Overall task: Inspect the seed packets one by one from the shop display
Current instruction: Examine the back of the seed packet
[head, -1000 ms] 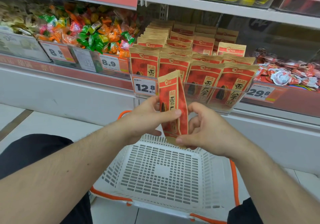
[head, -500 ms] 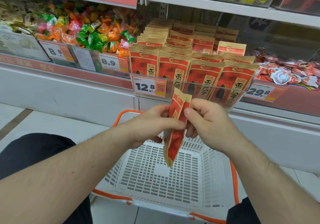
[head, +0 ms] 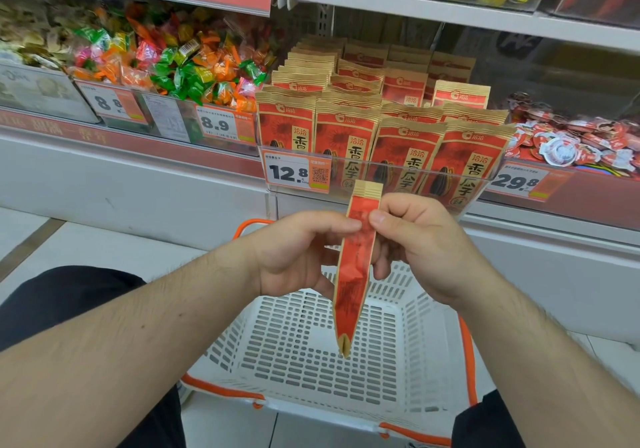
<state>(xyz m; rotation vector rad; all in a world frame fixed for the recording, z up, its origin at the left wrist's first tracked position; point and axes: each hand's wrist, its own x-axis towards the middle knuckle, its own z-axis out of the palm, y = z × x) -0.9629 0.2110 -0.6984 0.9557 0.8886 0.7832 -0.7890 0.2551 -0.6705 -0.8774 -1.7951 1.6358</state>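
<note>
GRIP: left hand [head: 294, 253] and right hand [head: 420, 239] both pinch one seed packet [head: 353, 274] near its top, edge-on | BELOW GRIP: white basket [head: 408, 343], holding nothing | BEYOND GRIP: display [head: 377, 128] full | PROGRESS: early, many packets left.

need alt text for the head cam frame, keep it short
Both hands, left hand and right hand, pinch one red seed packet edge-on above a white shopping basket with orange trim. Behind it, a clear shelf bin holds rows of matching packets, tagged 12.8, with wrapped candies to the left.
</note>
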